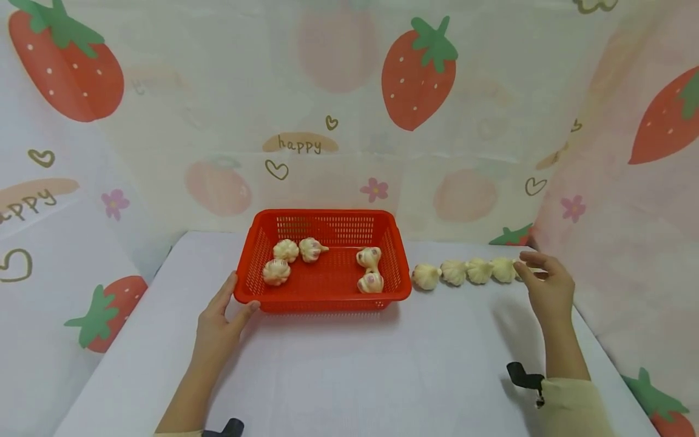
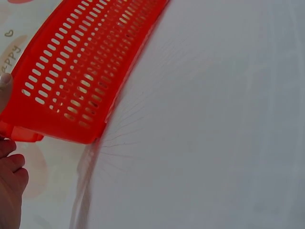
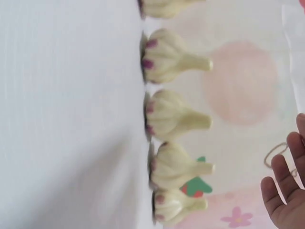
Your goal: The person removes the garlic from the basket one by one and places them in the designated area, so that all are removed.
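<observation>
A red plastic basket [image 1: 327,298] sits on the white table, tilted slightly in the head view. Its left front corner is held by my left hand [image 1: 215,331], thumb on the front rim and fingers along the side. Inside lie three garlic bulbs [image 1: 276,272] at the left and two more [image 1: 371,282] at the right. Several garlic bulbs [image 1: 479,271] form a row right of the basket. Over the row's right end hovers my right hand [image 1: 550,291], partly hiding the last bulb. The right wrist view shows the fingers [image 3: 285,174] loosely bent, apart from the upright bulbs [image 3: 174,164].
A white cloth covers the table [image 1: 338,370]. Strawberry-printed sheets [image 1: 338,176] hang behind it and at both sides. Black wrist mounts [image 1: 525,376] show at both forearms.
</observation>
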A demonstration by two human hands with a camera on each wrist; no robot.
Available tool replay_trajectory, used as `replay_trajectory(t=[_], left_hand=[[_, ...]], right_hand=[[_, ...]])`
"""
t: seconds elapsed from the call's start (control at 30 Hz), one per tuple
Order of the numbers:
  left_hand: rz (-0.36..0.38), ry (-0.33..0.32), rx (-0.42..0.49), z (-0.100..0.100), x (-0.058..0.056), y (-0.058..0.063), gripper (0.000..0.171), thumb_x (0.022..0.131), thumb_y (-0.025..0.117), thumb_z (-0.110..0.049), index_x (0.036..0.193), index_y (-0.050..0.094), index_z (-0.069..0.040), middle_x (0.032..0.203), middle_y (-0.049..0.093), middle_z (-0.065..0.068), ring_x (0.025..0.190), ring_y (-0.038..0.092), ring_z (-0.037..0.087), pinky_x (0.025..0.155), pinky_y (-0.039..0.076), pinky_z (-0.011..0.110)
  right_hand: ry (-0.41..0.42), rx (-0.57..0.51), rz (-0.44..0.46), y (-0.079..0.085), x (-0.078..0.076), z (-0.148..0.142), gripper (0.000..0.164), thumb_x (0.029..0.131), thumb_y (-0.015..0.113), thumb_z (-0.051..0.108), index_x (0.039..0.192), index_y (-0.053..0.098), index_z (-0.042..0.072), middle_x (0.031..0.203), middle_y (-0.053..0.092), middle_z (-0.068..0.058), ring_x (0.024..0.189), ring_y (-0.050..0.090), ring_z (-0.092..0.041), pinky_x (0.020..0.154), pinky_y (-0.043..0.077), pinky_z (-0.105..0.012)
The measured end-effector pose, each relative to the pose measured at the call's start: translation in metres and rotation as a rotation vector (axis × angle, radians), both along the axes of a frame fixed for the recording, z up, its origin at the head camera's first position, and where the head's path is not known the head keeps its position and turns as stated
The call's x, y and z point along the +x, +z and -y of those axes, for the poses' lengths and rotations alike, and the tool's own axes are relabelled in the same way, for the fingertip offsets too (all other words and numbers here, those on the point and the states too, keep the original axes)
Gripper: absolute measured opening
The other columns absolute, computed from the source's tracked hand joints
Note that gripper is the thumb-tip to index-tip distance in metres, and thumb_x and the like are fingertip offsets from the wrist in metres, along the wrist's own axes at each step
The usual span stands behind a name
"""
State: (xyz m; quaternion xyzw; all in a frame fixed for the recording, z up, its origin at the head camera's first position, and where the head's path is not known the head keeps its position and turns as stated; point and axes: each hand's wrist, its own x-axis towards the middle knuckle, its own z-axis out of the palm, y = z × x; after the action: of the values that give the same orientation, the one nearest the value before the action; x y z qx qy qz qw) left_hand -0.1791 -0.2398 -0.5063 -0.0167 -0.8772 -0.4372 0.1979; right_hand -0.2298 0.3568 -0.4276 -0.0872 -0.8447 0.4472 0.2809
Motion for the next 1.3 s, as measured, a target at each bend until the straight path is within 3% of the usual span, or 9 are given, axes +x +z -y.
replay_trajectory(t=[0.3, 0.47, 0.87, 1.03, 1.17, 1.3], left_hand=[[0.015, -0.011, 0.015, 0.002, -0.001, -0.002, 0.085, 0.091, 0.077, -0.038, 0.162, 0.031, -0.025, 0.164, 0.037, 0.005, 0.152, 0.035, 0.032, 0.117, 0.037, 0.059], [0.019, -0.015, 0.016, 0.001, 0.0, 0.0, 0.086, 0.092, 0.078, -0.036, 0.162, 0.03, -0.026, 0.165, 0.036, 0.004, 0.152, 0.034, 0.031, 0.116, 0.038, 0.059], [0.0, -0.016, 0.018, 0.002, -0.001, -0.003, 0.085, 0.091, 0.078, -0.038, 0.162, 0.032, -0.022, 0.164, 0.038, 0.007, 0.151, 0.035, 0.033, 0.116, 0.037, 0.06], [-0.015, -0.016, 0.019, 0.001, 0.0, -0.002, 0.085, 0.091, 0.079, -0.036, 0.161, 0.034, -0.019, 0.164, 0.038, 0.007, 0.151, 0.036, 0.034, 0.116, 0.037, 0.06], [-0.019, -0.011, 0.014, 0.001, -0.001, -0.002, 0.085, 0.09, 0.079, -0.035, 0.161, 0.034, -0.018, 0.163, 0.039, 0.007, 0.151, 0.037, 0.033, 0.116, 0.038, 0.059], [-0.017, -0.013, 0.015, 0.001, -0.001, -0.001, 0.085, 0.091, 0.079, -0.034, 0.161, 0.034, -0.018, 0.163, 0.039, 0.007, 0.151, 0.036, 0.033, 0.116, 0.038, 0.058]], right_hand=[[0.195, 0.054, -0.033, 0.005, 0.001, 0.041, 0.034, 0.094, 0.077, 0.025, 0.124, 0.072, 0.01, 0.121, 0.071, -0.004, 0.105, 0.058, -0.004, 0.085, 0.048, -0.016], [0.309, 0.085, -0.053, 0.012, 0.003, 0.061, 0.031, 0.094, 0.076, 0.017, 0.123, 0.071, 0.006, 0.125, 0.069, -0.011, 0.109, 0.056, -0.003, 0.091, 0.047, -0.021], [0.601, 0.16, -0.101, 0.054, 0.016, 0.116, 0.026, 0.091, 0.075, -0.001, 0.116, 0.072, -0.001, 0.115, 0.071, -0.018, 0.105, 0.054, 0.0, 0.093, 0.043, -0.021], [0.667, 0.165, -0.097, 0.057, 0.009, 0.133, 0.026, 0.089, 0.076, -0.002, 0.115, 0.073, 0.001, 0.117, 0.071, -0.017, 0.107, 0.056, -0.013, 0.093, 0.043, -0.018], [0.703, 0.186, -0.105, 0.047, -0.005, 0.141, 0.028, 0.089, 0.077, -0.002, 0.116, 0.073, 0.002, 0.119, 0.071, -0.015, 0.112, 0.058, -0.025, 0.096, 0.044, -0.017], [0.744, 0.213, -0.133, 0.038, -0.019, 0.147, 0.03, 0.088, 0.079, 0.0, 0.116, 0.074, 0.007, 0.119, 0.071, -0.011, 0.115, 0.059, -0.022, 0.098, 0.046, -0.021]])
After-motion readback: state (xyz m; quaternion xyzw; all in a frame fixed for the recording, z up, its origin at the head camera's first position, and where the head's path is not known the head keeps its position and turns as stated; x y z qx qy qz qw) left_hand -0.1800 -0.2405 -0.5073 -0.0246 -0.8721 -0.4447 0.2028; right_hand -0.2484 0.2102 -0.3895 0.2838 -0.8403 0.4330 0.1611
